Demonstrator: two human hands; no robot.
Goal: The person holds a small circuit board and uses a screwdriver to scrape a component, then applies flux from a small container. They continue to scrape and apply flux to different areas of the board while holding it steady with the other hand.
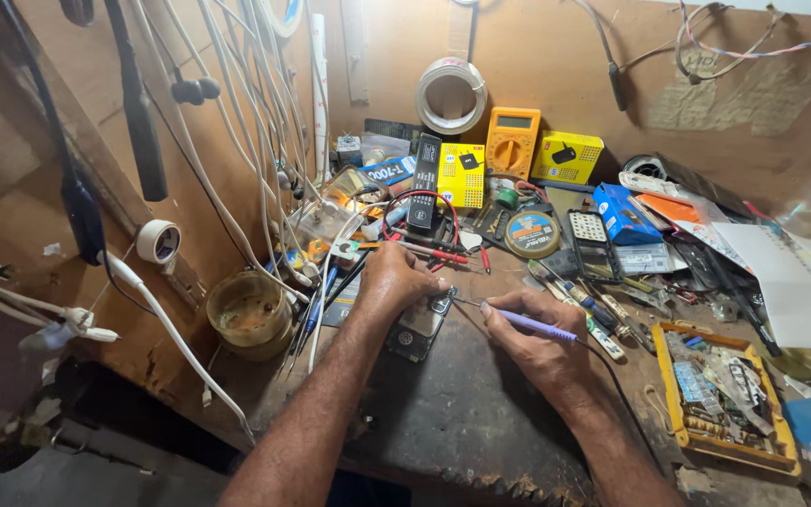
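An opened phone point(421, 324) lies flat near the front middle of a cluttered workbench point(462, 413), its long axis running from the bench's near edge up and slightly right, toward the wall. The left hand point(396, 279) is clamped down over the phone's upper left edge, fingers curled around it to pin it in place. The right hand point(527, 330) comes in from the phone's right, closed pen-fashion around a purple-handled soldering iron point(529, 324) — its thin tip points left and touches down at the phone's top right corner, just beside the left hand's fingertips. The iron lies nearly crosswise to the phone's length, and its dark cord trails off right of the phone toward the bench edge.

Left of the phone sits a grimy round tub point(250, 314), with white cables hanging down the wall above it. Behind the phone, red-handled probes point(436, 253) lie across the clutter, and further back stand a yellow multimeter point(512, 141) and a round solder tin point(532, 234). Well to the phone's right, a yellow parts tray point(726, 399) holds small components — past it, loose papers.
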